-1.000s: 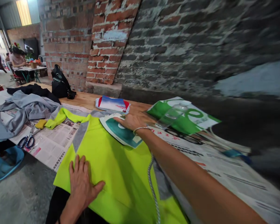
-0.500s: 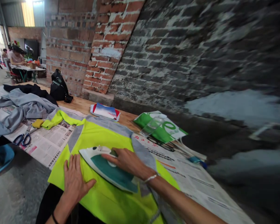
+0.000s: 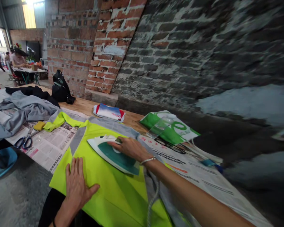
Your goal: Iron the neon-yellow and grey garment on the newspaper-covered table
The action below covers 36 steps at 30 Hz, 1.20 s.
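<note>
A neon yellow and grey garment (image 3: 104,192) lies spread over the newspaper-covered table, its lower part hanging at the near edge. My right hand (image 3: 132,148) is wrapped round the handle of a white and teal iron (image 3: 115,157), whose soleplate rests on the yellow cloth. The iron's tip points to the upper left, and its braided cord (image 3: 152,201) runs down behind it. To the left of the iron, my left hand (image 3: 77,184) presses flat on the cloth, fingers stretched and thumb out to the side.
Scissors (image 3: 23,142) and a yellow sponge-like piece (image 3: 39,125) lie at left by crumpled grey cloth (image 3: 26,105). Farther back are a black bag (image 3: 61,88) and a folded packet (image 3: 109,112). Glasses (image 3: 170,146) lie beside a green bag (image 3: 165,134). A person sits far left.
My right hand has slid the iron away from me and slightly right across the yellow cloth. My left hand stays nearly in place. More of the cord shows now.
</note>
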Motion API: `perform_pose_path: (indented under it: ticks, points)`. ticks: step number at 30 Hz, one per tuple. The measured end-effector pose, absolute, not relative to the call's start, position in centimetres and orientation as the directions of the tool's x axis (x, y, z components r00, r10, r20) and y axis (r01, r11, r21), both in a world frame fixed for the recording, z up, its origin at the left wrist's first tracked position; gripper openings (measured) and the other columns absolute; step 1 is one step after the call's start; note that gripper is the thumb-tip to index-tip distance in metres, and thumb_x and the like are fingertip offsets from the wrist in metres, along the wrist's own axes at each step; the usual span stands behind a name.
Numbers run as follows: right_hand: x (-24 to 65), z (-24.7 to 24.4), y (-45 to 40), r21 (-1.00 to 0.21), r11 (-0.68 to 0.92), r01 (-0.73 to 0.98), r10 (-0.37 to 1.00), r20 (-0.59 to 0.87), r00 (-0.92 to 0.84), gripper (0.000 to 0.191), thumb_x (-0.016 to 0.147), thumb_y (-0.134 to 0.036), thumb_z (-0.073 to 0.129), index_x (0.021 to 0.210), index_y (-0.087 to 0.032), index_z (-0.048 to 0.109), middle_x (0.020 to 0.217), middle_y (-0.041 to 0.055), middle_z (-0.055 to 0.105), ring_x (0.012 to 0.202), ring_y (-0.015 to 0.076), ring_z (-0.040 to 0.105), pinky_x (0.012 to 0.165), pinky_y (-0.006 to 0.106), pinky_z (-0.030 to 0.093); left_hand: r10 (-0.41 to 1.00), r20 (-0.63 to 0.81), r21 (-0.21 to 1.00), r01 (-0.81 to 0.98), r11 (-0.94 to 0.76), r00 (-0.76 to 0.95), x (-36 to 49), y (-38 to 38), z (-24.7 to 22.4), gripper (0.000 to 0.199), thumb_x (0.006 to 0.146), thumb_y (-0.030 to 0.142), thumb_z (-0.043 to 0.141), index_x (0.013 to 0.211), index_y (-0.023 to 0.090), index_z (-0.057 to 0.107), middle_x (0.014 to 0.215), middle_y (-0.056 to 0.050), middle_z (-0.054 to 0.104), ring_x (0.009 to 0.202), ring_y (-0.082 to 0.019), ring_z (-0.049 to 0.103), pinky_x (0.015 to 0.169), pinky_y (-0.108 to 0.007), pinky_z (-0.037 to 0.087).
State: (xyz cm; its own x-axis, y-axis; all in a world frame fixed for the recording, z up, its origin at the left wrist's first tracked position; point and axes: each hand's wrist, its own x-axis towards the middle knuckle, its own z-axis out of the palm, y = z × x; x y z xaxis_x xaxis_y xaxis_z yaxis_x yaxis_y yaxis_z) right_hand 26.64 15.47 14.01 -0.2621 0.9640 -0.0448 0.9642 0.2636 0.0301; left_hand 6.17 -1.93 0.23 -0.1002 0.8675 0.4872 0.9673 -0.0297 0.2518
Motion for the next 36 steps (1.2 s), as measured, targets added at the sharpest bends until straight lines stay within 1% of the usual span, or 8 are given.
perform_pose_path:
  ticks: [7,11,16,22,25,29,32,36]
  points:
    - [27.7,13.4,23.7,-0.03,0.037,0.999,0.999,0.011,-0.036,0.077,0.093,-0.076,0.039,0.118,-0.012,0.073,0.118,0.0241,0.071,0.112,0.0337,0.067,0.092,0.038,0.048,0.871,0.483,0.229,0.973,-0.026,-0.09,6.3,-2.0,0.2,0.108,0.071,0.057,0.075,0.155,0.008,0.025,0.151,-0.02,0.049,0.143,-0.037,0.041,0.115,-0.058,0.032]
    - [27.9,13.3,25.4,-0.018,-0.059,0.998,0.998,0.017,0.059,0.082,0.095,-0.074,0.035,0.118,-0.005,0.073,0.12,0.0287,0.069,0.114,0.0353,0.065,0.091,0.039,0.048,0.864,0.496,0.23,0.973,-0.033,-0.088,6.3,-1.8,-0.1,0.105,0.072,0.061,0.073,0.153,0.009,0.03,0.15,-0.02,0.05,0.141,-0.038,0.043,0.113,-0.058,0.034]
    - [28.0,13.5,22.1,-0.058,0.059,0.997,0.997,-0.039,-0.061,0.071,0.094,-0.071,0.042,0.109,-0.011,0.075,0.111,0.0226,0.074,0.106,0.0312,0.069,0.084,0.034,0.049,0.855,0.506,0.267,0.963,-0.028,-0.116,6.5,-1.8,-0.4,0.105,0.069,0.056,0.075,0.152,0.009,0.032,0.15,-0.02,0.051,0.141,-0.038,0.044,0.113,-0.059,0.033]
    - [28.4,13.8,12.0,-0.162,0.303,0.939,0.932,-0.155,-0.328,0.057,0.093,-0.072,0.044,0.087,-0.022,0.071,0.082,0.0099,0.076,0.076,0.0243,0.07,0.062,0.028,0.041,0.858,0.493,0.308,0.951,-0.015,-0.146,6.3,-1.6,-0.4,0.104,0.069,0.053,0.075,0.152,0.008,0.032,0.151,-0.021,0.049,0.141,-0.038,0.044,0.114,-0.059,0.032]
    - [28.6,13.8,7.7,-0.142,0.391,0.909,0.898,-0.158,-0.411,0.054,0.093,-0.071,0.046,0.09,-0.022,0.069,0.079,0.009,0.075,0.075,0.0244,0.07,0.061,0.028,0.038,0.804,0.58,0.28,0.959,-0.044,-0.132,5.9,-1.9,0.1,0.1,0.072,0.053,0.074,0.15,0.006,0.034,0.147,-0.022,0.053,0.138,-0.038,0.047,0.113,-0.058,0.034]
    - [28.5,13.6,5.6,-0.068,0.408,0.91,0.896,-0.159,-0.414,0.052,0.092,-0.07,0.051,0.1,-0.022,0.07,0.084,0.0101,0.076,0.087,0.0293,0.072,0.068,0.03,0.041,0.647,0.762,0.205,0.945,-0.253,0.008,6.8,-3.6,0.2,0.064,0.084,0.047,0.069,0.137,0.015,0.051,0.131,-0.014,0.066,0.125,-0.03,0.058,0.116,-0.051,0.031]
    - [28.2,13.4,6.7,-0.028,0.385,0.923,0.917,-0.107,-0.385,0.054,0.092,-0.071,0.05,0.104,-0.023,0.071,0.087,0.0122,0.077,0.091,0.0312,0.073,0.071,0.031,0.043,0.525,0.849,0.249,0.828,-0.502,0.063,9.1,-5.0,-0.5,0.033,0.088,0.051,0.063,0.106,0.023,0.065,0.106,-0.006,0.073,0.105,-0.023,0.066,0.104,-0.042,0.045]
    - [28.0,13.5,11.3,-0.013,0.338,0.941,0.939,-0.059,-0.338,0.058,0.093,-0.073,0.046,0.106,-0.022,0.071,0.089,0.0131,0.077,0.093,0.0302,0.073,0.074,0.031,0.045,0.469,0.882,0.27,0.782,-0.561,0.032,11.2,-5.4,-1.8,0.037,0.094,0.054,0.049,0.093,0.021,0.065,0.087,-0.005,0.071,0.087,-0.02,0.068,0.085,-0.036,0.053]
